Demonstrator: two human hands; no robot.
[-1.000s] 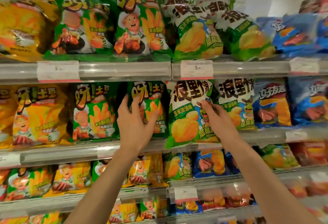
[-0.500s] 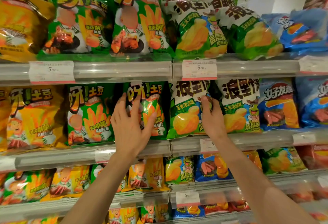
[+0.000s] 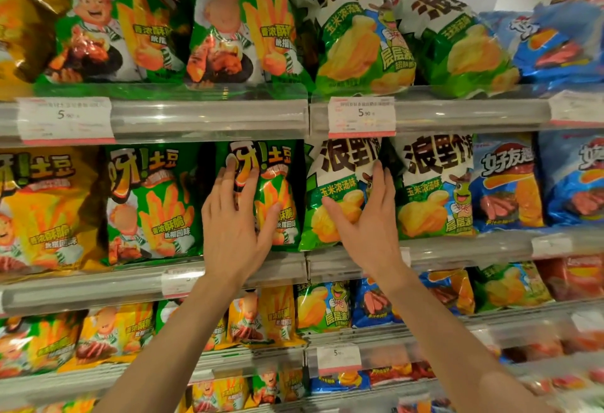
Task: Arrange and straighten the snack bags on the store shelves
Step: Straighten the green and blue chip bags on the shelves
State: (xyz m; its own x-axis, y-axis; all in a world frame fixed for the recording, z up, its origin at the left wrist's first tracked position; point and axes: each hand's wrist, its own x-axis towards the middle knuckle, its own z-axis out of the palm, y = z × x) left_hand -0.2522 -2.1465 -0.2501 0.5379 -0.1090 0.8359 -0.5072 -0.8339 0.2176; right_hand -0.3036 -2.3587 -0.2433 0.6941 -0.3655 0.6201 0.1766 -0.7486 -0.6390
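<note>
Hands lie flat on two neighbouring bags on the middle shelf (image 3: 248, 277). Left hand (image 3: 233, 226) presses a green fries bag (image 3: 261, 197), fingers spread wide, grasping nothing. Right hand (image 3: 367, 223) rests open on a green-and-white chips bag (image 3: 333, 193), fingertips at its right edge, thumb across its front. Both bags stand upright, side by side.

Snack bags, e.g. the green fries bag (image 3: 277, 197) and the corn chip bag (image 3: 336, 203): glossy plastic film, crinkled, w/ glare spots. Shelf front edge (image 3: 209, 118): clear shiny plastic strip over pale metal-looking rail. Price tag (image 3: 361, 116): matt paper, white w/ red band.
</note>
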